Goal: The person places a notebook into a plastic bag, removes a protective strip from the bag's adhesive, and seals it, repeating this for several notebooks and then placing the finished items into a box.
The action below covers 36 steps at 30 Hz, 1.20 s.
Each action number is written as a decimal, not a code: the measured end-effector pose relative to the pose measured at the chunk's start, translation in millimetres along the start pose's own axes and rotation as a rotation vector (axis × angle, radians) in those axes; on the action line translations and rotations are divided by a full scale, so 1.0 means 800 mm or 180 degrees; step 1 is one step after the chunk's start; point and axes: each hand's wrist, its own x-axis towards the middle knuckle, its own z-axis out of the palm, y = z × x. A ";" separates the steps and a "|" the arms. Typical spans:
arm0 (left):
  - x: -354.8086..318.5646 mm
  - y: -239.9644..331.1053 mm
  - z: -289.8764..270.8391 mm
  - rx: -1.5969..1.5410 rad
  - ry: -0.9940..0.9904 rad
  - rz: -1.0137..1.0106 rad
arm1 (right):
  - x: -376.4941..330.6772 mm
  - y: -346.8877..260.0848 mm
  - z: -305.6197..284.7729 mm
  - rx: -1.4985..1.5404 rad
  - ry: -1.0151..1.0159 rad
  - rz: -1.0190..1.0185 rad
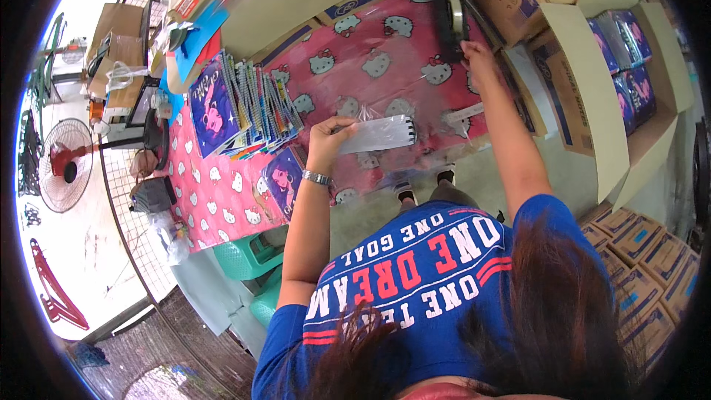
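Observation:
In my left hand (331, 139) is a small white spiral-bound notepad (381, 135), gripped at its left end, with black binding rings at the other end. Clear plastic film sticks up around it. My right arm stretches far forward to a black tape dispenser (447, 48) holding a roll of clear tape (455, 15). The fingers of my right hand (481, 65) are pinched at the dispenser's near end, on the tape; the loose tape itself is too fine to see. Left of my left hand lean many spiral notebooks (255, 107) with purple covers, and another purple notebook (283, 178) lies nearer me.
A pink patterned cloth (326, 92) covers the table. Cardboard boxes stand at the back and right; one open carton (618, 96) holds purple packs. Stacked cartons (641, 267) fill the lower right. Green stools (248, 258) stand at the table's near edge, a fan (68, 167) far left.

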 end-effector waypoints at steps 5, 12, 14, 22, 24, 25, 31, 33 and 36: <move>0.010 0.005 0.020 -0.0575 -0.0090 -0.0328 | -0.007 0.058 -0.039 0.1450 -0.0732 0.0481; 0.005 -0.020 0.012 -0.0598 0.0247 -0.0022 | -0.103 -0.068 0.188 -0.2374 -0.4067 -0.0112; 0.004 -0.013 0.009 -0.0688 0.0220 -0.0033 | -0.113 -0.075 0.209 -0.3753 -0.4452 -0.0347; 0.001 -0.010 0.020 -0.0810 0.0833 0.0460 | -0.110 -0.043 0.171 -0.5183 -0.3099 -0.1189; -0.006 -0.028 0.020 -0.1926 0.1288 0.0491 | -0.146 -0.042 0.176 -0.4143 -0.2771 -0.2001; -0.017 -0.046 0.016 -0.2761 0.1415 0.0370 | -0.191 -0.034 0.186 -0.3176 -0.2995 -0.2113; -0.107 -0.269 0.036 -0.2392 -0.1321 -0.1812 | -0.319 -0.037 0.246 -0.4424 -0.3220 -0.2491; -0.112 -0.250 0.048 -0.1643 -0.1122 -0.1140 | -0.302 -0.047 0.202 -0.2508 -0.3295 -0.2543; -0.130 -0.125 0.002 -0.1873 -0.0053 -0.0279 | -0.296 -0.100 0.137 -0.2863 -0.3186 -0.1825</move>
